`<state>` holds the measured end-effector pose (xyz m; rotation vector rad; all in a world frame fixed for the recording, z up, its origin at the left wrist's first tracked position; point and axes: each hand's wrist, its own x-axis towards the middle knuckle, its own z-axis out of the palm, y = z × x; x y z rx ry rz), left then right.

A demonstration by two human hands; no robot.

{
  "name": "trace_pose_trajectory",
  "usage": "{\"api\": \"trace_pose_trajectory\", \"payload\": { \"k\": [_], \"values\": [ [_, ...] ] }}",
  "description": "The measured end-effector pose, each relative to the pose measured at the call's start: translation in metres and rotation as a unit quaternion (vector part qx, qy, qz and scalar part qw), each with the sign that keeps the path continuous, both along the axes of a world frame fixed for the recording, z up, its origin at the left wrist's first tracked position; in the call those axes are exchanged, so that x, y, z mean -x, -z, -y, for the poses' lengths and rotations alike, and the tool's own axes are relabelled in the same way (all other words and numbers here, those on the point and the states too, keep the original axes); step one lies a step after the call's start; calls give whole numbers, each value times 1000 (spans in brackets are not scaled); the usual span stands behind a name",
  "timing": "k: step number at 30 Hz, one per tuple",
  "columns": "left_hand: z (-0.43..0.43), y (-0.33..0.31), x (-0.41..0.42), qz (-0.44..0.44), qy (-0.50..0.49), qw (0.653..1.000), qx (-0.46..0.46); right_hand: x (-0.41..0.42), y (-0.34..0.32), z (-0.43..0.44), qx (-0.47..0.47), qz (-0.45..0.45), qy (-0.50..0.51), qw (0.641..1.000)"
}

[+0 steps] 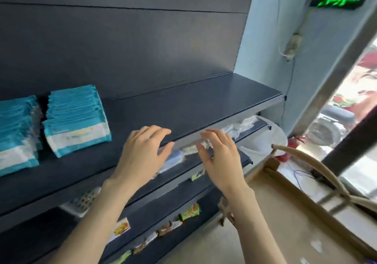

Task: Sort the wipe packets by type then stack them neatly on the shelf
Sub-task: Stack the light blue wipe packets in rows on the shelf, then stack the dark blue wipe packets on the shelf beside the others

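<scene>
The dark shelf (193,104) ran left to right, bare across its right half. A tan handled bag (285,212) stood open at lower right; what it held could not be made out. Two stacks of teal wipe packets (75,121) sat on the shelf's left part, long sides roughly along the front edge. Both hands hovered over that edge, fingers spread and holding nothing. The left hand (142,151) was nearer the stacks, which lay to its left; the right hand (220,157) was nearer the bag.
</scene>
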<state>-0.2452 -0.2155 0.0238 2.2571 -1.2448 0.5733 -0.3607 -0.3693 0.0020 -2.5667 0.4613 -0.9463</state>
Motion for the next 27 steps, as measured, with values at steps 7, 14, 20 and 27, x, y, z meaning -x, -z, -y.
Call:
{"api": "trace_pose_trajectory", "payload": {
  "k": [7,14,20,27],
  "values": [
    [90,77,169,-125,127,984,-22,205,62,45,-41,-81,139,986],
    [137,159,329,-199,262,929,-170,390,134,50,-121,-144,290,938],
    [173,190,410,-203,372,865,-271,483,173,44,-205,-146,390,886],
    [269,205,457,-202,425,823,-320,539,192,101,-266,-111,482,827]
  ]
}}
